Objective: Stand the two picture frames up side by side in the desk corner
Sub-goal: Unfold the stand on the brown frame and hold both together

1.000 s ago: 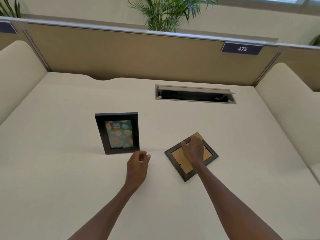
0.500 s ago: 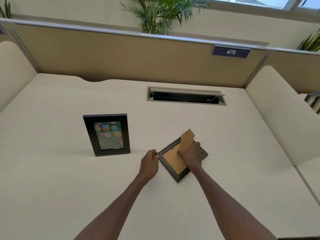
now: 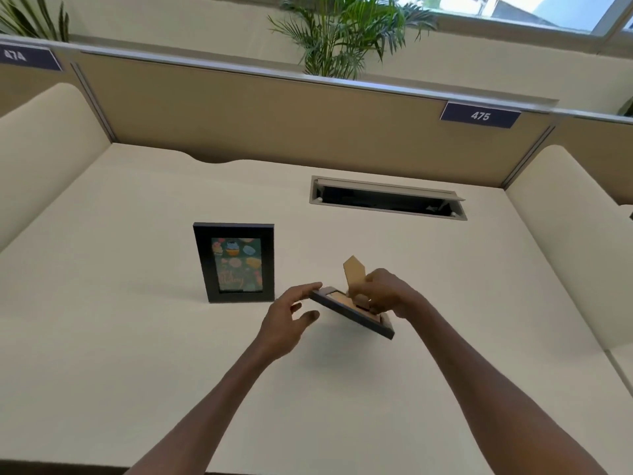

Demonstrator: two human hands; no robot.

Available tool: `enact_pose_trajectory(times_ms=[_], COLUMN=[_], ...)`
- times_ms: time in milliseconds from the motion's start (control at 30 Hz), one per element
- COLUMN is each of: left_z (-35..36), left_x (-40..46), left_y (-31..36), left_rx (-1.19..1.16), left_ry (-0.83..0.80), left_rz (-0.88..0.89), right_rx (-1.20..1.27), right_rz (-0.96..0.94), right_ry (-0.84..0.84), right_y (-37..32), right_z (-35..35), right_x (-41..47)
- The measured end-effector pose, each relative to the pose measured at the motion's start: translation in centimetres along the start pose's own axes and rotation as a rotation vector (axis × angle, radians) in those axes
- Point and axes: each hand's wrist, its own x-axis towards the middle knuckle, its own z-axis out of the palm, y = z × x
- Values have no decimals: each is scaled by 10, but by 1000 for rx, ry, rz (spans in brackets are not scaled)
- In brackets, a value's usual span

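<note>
One frame (image 3: pixel 234 262) stands up on the desk (image 3: pixel 102 337), a little left of the middle. It is black and shows a picture of cupcakes on dark green. It faces the person.

The second frame (image 3: pixel 352 315) is just to its right, not touching it. This one is tilted, with its back side up, and looks lifted off the desk. Its brown stand (image 3: pixel 354 277) sticks up from the back.

The right hand (image 3: pixel 390 294) holds the second frame from the right side. Its fingers are curled and pinch the stand near its bottom. The left hand (image 3: pixel 286 323) is at the frame's left corner. Its fingers are spread apart. One fingertip touches the top of that corner, and the thumb is below, apart from the frame.

Behind the frames there is a long open slot (image 3: pixel 387 198) in the desk. A tan wall (image 3: pixel 274 125) runs along the back with a sign (image 3: pixel 480 115) that says 475. A green plant (image 3: pixel 342 32) stands behind the wall.
</note>
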Motion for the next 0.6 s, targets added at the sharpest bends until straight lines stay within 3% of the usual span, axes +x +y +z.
enact_pose_trajectory(times_ms=[67, 200, 500, 600], left_z=[-9, -21, -33, -36], left_x=[0, 1, 9, 19], left_y=[4, 5, -1, 3], left_rx=[-10, -127, -191, -159], left_ry=[13, 99, 254, 282], left_rz=[73, 72, 66, 70], right_rx=[1, -26, 558, 692], right_rz=[19, 40, 140, 167], right_ry=[-146, -254, -475, -467], right_y=[-15, -30, -40, -37], right_z=[-5, -5, 8, 9], right_x=[-4, 1, 39, 49])
